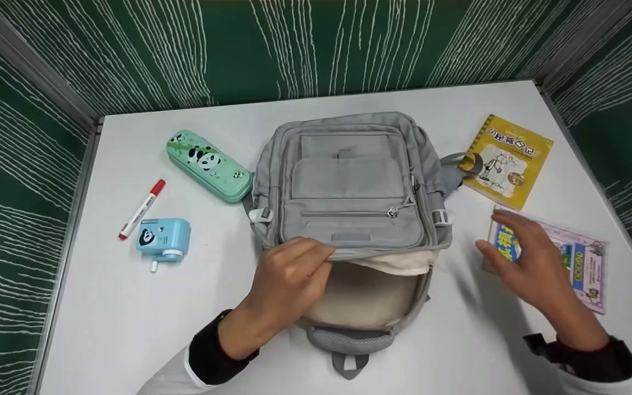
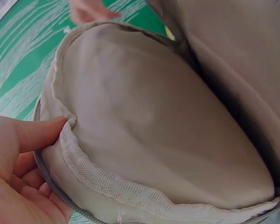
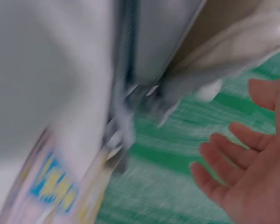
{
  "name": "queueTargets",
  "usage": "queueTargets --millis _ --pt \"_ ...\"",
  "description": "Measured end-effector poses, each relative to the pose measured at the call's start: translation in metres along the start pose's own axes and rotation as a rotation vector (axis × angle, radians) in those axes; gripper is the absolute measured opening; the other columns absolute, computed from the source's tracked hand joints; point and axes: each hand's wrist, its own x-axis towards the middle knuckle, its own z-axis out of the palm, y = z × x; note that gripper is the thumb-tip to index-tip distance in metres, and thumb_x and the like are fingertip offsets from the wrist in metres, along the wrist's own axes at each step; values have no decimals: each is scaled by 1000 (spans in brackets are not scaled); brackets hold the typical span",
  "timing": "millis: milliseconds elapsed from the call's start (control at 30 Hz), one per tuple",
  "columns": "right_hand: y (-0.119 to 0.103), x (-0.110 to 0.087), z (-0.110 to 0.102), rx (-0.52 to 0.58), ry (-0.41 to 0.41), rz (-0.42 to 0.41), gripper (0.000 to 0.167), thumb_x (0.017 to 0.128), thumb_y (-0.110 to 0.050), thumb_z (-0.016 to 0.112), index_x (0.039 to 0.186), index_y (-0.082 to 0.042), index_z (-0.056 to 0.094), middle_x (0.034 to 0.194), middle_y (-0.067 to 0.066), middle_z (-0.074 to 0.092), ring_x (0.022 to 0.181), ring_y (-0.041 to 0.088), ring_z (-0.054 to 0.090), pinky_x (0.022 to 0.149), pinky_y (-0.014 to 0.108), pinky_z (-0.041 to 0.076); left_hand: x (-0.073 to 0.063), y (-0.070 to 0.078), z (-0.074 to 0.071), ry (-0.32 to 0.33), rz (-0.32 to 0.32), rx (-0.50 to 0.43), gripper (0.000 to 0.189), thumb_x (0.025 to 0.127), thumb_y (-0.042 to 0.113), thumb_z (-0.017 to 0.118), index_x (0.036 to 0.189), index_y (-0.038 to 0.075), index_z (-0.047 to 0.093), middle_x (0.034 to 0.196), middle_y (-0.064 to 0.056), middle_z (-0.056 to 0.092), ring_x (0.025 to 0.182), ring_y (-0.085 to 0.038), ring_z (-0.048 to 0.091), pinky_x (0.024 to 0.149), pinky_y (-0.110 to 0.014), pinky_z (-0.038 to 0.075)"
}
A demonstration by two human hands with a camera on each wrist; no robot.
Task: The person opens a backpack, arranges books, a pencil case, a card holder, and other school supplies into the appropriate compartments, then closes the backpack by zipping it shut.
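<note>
My left hand (image 1: 293, 280) pinches the zipped flap edge of the grey backpack (image 1: 349, 178), mid-table; its cloth looks soft, floppy and light, best gripped along that rim. My right hand (image 1: 538, 269), fingers relaxed, empty, hangs above the pink-bordered book (image 1: 591, 266) at right, probably slick, easiest by its edges.

At the near left, a plain white sleeve (image 1: 173, 371) runs up to a wide black wristband (image 1: 210, 351). At the near right, a second white sleeve (image 1: 612, 387) meets another black wristband (image 1: 596, 362), this one uneven in outline, with a dark flap (image 1: 537, 344) jutting out on its left side. Beyond both wristbands, the hands (image 1: 291, 282) are bare.
</note>
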Motion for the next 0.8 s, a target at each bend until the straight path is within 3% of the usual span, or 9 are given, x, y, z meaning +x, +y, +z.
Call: queueTargets --millis 233,367,500,633,700,800 --pt "63 -5 -20 -150 -80 368 83 77 -51 58 135 1 29 131 29 32 116 47 30 85 64 24 12 -2 -1 78 -4 -44 20 67 -7 52 77 2 67 72 -1 62 67 -12 59 63 -23 48" --pt "94 -15 -28 -265 -131 521 102 71 -63 55 132 13 22 119 38 32 102 52 33 73 65 30 17 -2 -1 93 -13 -52 20 67 -6 53 77 2 68 72 -2 62 68 -12 59 64 -22 48" --pt "117 -23 -37 -338 -225 738 119 63 -74 50 129 19 14 103 38 32 85 48 33 57 55 35 22 -2 0 101 -28 -65 21 67 -6 53 78 1 68 73 -3 63 70 -12 59 66 -22 48" --pt "133 -27 -44 -401 -362 961 132 57 -81 44 127 23 3 95 38 28 81 46 32 56 49 35 27 -1 0 109 -38 -74 22 67 -7 52 78 1 68 73 -3 63 70 -12 59 67 -21 48" --pt "139 -27 -46 -411 -416 1030 134 55 -84 42 125 25 6 94 37 31 80 44 36 56 46 37 29 -1 0 112 -43 -73 22 67 -7 51 78 1 68 73 -3 63 70 -12 59 67 -21 48" --pt "145 -28 -49 -388 -452 1089 131 53 -85 42 120 26 21 89 31 40 75 38 43 54 40 38 31 -2 0 119 -50 -68 22 67 -7 51 78 2 68 73 -3 63 70 -12 59 66 -21 48"
